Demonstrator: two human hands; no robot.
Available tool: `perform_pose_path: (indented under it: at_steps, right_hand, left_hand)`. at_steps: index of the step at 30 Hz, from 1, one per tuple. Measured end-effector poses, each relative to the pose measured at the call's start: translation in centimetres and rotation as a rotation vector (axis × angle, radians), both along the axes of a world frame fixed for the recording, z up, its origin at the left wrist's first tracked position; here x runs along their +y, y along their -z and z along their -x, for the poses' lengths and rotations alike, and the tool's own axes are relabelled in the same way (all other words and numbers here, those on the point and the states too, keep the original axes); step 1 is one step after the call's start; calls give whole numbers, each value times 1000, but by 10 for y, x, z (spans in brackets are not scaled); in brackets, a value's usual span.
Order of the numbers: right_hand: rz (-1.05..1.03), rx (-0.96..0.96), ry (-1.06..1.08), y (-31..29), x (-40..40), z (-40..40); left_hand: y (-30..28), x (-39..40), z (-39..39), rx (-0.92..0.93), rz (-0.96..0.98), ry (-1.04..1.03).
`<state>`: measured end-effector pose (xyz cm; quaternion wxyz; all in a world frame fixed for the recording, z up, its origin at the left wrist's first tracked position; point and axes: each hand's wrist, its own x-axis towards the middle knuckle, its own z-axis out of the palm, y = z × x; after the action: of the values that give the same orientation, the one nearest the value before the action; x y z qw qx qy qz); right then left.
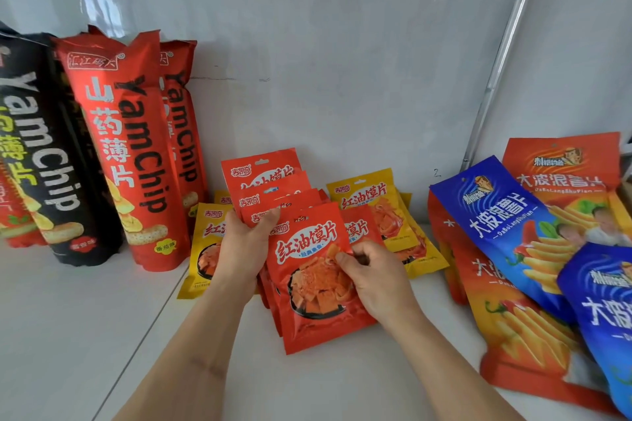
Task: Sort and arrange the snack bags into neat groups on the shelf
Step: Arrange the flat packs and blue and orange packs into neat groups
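A fanned stack of small red snack bags [309, 270] sits mid-shelf, held by both hands: the left hand [244, 243] grips its upper left side, thumb across the tops, and the right hand [371, 272] pinches the front bag's right edge. Yellow snack bags [383, 212] lie behind. Tall YamChip bags [131, 147] stand left; blue and orange wavy-chip bags [506, 225] lean right on the white shelf [85, 318].
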<state>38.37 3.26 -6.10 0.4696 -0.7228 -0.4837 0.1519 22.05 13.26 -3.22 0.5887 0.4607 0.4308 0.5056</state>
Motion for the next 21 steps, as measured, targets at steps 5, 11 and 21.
perform_pose_path:
  at_steps: [5, 11, 21]
  right_hand:
    - [2, -33, -6, -5, 6, 10]
    - [-68, 21, 9, -14, 18, 14]
    - [64, -632, -32, 1, 61, 16]
  left_hand:
    - [2, 6, 10, -3, 4, 21]
    - [8, 30, 32, 79, -72, -88]
    - [8, 42, 57, 188, -64, -10]
